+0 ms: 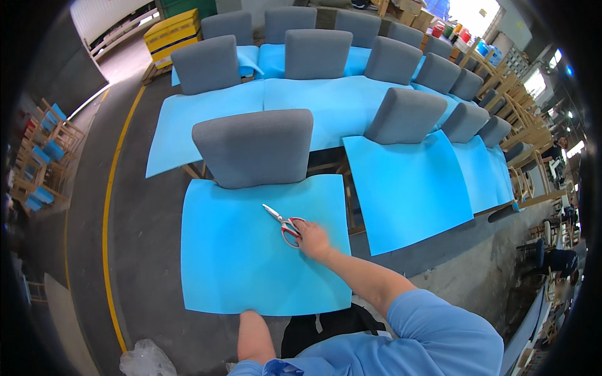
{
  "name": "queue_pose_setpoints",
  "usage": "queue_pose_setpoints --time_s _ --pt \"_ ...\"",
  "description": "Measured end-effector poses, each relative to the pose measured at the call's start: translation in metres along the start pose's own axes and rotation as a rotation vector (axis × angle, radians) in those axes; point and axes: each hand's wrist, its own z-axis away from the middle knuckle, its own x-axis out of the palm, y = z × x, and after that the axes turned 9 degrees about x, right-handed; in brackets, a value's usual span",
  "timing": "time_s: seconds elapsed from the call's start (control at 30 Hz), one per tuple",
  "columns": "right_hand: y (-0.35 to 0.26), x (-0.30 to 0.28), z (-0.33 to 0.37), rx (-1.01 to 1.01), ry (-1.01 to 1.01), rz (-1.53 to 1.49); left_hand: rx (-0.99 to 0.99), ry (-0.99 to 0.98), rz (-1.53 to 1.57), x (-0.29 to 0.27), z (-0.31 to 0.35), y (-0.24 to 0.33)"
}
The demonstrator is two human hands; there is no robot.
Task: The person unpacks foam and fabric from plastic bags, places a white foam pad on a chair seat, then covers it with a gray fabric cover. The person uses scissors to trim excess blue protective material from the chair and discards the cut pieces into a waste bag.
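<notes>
A pair of scissors (pixel 281 224) with red and pale handles lies over the light blue foam sheet (pixel 251 263), its blades together and pointing away to the left. My right hand (pixel 312 240) is closed at the handle loops. This sheet covers the seat of the nearest chair, in front of its grey upholstered backrest (pixel 254 147). My left forearm (pixel 254 335) reaches up to the sheet's near edge; the left hand itself is hidden beneath the sheet, so its fingers do not show.
Several more grey-backed chairs (pixel 318 53) stand in rows beyond, blue sheets (pixel 407 188) over their seats. At the far left sits a yellow box (pixel 172 36). Wooden frames (pixel 520 113) are stacked on the right. A clear plastic bag (pixel 147 358) lies on the floor by a yellow line (pixel 108 232).
</notes>
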Motion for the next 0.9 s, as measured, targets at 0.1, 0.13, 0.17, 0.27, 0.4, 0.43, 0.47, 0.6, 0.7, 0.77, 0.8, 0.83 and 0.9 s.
queue_pose_setpoints --time_s 0.1,0.13,0.17,0.27,0.4,0.43,0.47,0.6,0.7,0.77,0.8,0.83,0.9 --pt "-0.02 0.022 0.011 -0.026 -0.027 -0.021 0.047 -0.006 -0.008 -0.026 0.014 0.024" --pt "-0.028 0.029 0.014 -0.029 -0.023 -0.051 0.073 -0.009 -0.009 -0.037 0.019 0.033" --pt "-0.033 0.034 0.015 -0.033 -0.021 -0.08 0.099 -0.017 -0.013 -0.045 0.023 0.038" --pt "-0.026 0.033 0.013 -0.088 0.053 -0.211 0.127 -0.034 -0.032 -0.053 0.037 0.042" --pt "-0.015 0.01 0.007 -0.11 -0.136 -0.243 0.209 0.131 -0.014 -0.054 0.082 0.019" --pt "-0.013 0.006 0.004 -0.132 -0.179 -0.271 0.252 0.239 0.001 -0.06 0.097 0.01" --pt "-0.006 0.003 0.002 -0.15 -0.229 -0.29 0.283 0.353 0.031 -0.062 0.11 -0.005" --pt "0.024 -0.005 -0.02 -0.435 -0.243 -0.259 0.31 0.205 0.168 -0.071 0.151 -0.066" --pt "0.028 -0.017 -0.062 -0.608 -0.126 -0.123 0.394 0.114 0.096 -0.058 0.162 -0.134" --pt "0.01 -0.029 -0.08 -0.738 -0.144 -0.196 0.475 0.081 0.051 -0.056 0.164 -0.17" --pt "0.006 -0.038 -0.091 -0.821 -0.111 -0.086 0.496 0.059 0.063 -0.052 0.162 -0.187" --pt "0.008 -0.053 -0.114 -0.987 0.083 -0.009 0.5 0.054 0.076 -0.04 0.152 -0.202" --pt "-0.009 -0.051 -0.093 -0.972 -0.051 -0.013 0.542 0.159 0.1 -0.042 0.166 -0.229"
